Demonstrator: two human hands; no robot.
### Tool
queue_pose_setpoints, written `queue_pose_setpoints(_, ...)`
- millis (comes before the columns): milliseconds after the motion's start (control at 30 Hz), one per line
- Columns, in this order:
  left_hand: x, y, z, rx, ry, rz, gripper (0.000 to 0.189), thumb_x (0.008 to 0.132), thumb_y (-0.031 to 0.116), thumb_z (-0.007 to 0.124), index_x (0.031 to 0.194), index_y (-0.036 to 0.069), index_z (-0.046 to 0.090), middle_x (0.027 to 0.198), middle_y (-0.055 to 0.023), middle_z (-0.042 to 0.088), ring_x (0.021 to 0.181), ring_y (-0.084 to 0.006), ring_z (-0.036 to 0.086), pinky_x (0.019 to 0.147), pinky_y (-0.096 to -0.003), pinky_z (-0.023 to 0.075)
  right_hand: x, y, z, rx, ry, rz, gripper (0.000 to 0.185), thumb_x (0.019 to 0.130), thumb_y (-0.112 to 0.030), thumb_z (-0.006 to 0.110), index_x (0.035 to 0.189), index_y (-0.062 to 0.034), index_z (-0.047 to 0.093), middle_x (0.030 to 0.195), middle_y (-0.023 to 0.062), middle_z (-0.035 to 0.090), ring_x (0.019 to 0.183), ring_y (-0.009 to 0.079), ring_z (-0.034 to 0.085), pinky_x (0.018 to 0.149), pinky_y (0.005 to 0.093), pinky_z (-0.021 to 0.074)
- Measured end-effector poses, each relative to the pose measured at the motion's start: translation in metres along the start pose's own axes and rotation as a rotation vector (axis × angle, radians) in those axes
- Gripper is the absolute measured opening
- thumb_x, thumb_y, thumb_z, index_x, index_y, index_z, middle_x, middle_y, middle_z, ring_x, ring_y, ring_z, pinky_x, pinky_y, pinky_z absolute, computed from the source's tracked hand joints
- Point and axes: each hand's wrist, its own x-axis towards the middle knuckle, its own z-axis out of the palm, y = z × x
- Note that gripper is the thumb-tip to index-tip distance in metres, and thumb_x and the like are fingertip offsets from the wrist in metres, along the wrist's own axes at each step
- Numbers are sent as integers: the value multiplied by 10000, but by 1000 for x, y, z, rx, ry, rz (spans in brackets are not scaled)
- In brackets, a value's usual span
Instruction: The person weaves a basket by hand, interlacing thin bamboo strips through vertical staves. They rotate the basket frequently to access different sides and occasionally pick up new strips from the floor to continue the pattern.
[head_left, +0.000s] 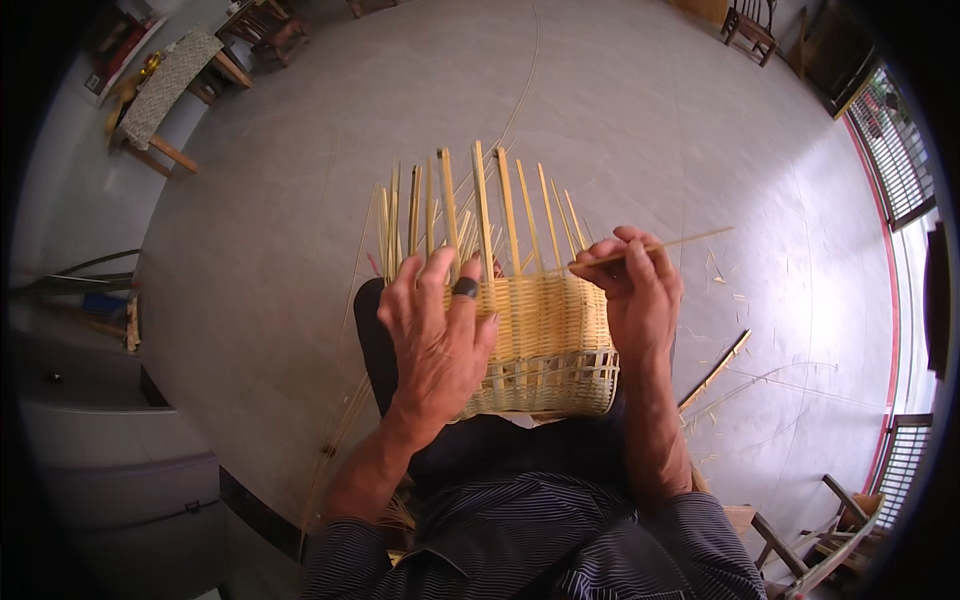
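Observation:
A partly woven bamboo basket (551, 322) rests on my lap, its upright stakes (508, 214) pointing away from me. My left hand (439, 330) lies over the left part of the weave, fingers spread near the stakes; one finger wears a dark band. At the basket's upper right rim my right hand (637, 289) pinches a thin bamboo strip (686, 238) between thumb and fingers. One end of that strip sticks out to the right, the other reaches toward the woven rim. The basket's left side is hidden behind my left hand.
On the floor to the right lie a split bamboo piece (716, 369) and scattered slivers (718, 279). Long thin strips (349, 420) trail at the left of my legs. A cloth-covered table (171, 86) is at upper left, a wooden chair (750, 30) at upper right.

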Motion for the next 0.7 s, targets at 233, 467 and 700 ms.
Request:
queue_pose_setpoints(233,20,38,17,17,-54,108,507,782,167,764,1228,-27,619,1093,-102,495,1071,-294,451,950,-490,328,121,17,10,-443,-512,295,346,935,-149,607,1213,55,628,1056,156,686,788,209,714,710,319,627)
queue_pose_setpoints(467,21,43,21,82,-113,46,425,801,225,747,1154,9,650,1024,-86,499,1014,-273,440,923,-455,330,118,40,49,-1024,-422,-105,365,892,-69,593,1242,25,639,1012,168,720,695,149,672,629,330,570)
queue_pose_setpoints(700,32,46,16,68,-41,92,348,797,228,748,1078,31,689,1172,-79,549,1111,-288,464,965,-467,340,29,17,-39,-200,47,-103,309,978,5,526,1284,48,546,971,157,694,768,216,697,701,356,616)
